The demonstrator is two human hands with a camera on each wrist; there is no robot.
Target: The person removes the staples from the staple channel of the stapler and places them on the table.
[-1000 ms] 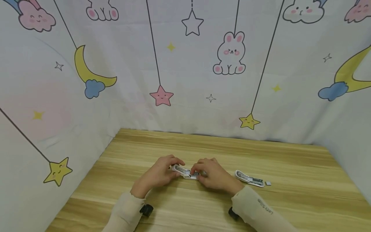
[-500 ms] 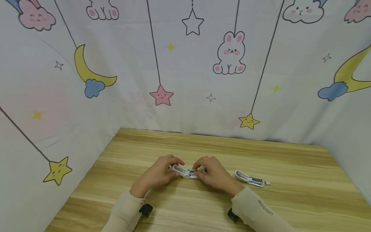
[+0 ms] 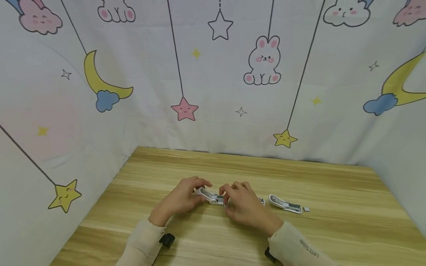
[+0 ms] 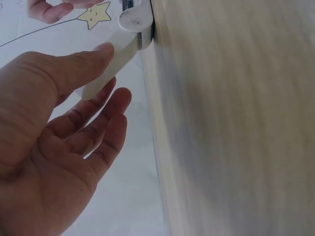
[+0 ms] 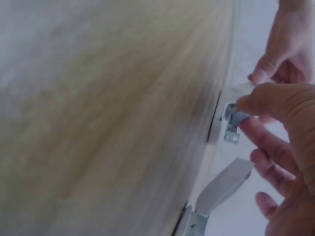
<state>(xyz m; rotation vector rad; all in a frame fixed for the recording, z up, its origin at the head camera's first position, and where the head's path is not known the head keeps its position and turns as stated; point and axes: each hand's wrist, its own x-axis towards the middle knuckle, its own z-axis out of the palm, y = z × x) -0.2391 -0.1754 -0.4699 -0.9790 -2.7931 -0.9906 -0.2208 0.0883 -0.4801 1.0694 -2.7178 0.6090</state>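
A white stapler [image 3: 217,199] lies folded open on the table in the head view. My left hand [image 3: 181,197] pinches its raised white arm [image 4: 115,61] between thumb and fingers. Over its other end is my right hand [image 3: 244,207]. In the right wrist view, that thumb and forefinger pinch a small grey-blue strip of staples [image 5: 239,117] at the stapler's metal channel [image 5: 231,133]. My right hand hides much of this end in the head view.
Behind my right hand, the end of a second stapler [image 3: 263,201] shows; its raised arm [image 5: 224,187] is in the right wrist view. Farther right lie another open stapler [image 3: 285,204] and a small grey staple strip [image 3: 306,209]. A printed curtain [image 3: 213,81] encloses the wooden table [image 3: 186,244].
My right hand has shifted slightly right and lower, its fingers now bunched over the stapler's end. A second stapler's end has come into sight behind it. My left hand stays in place.
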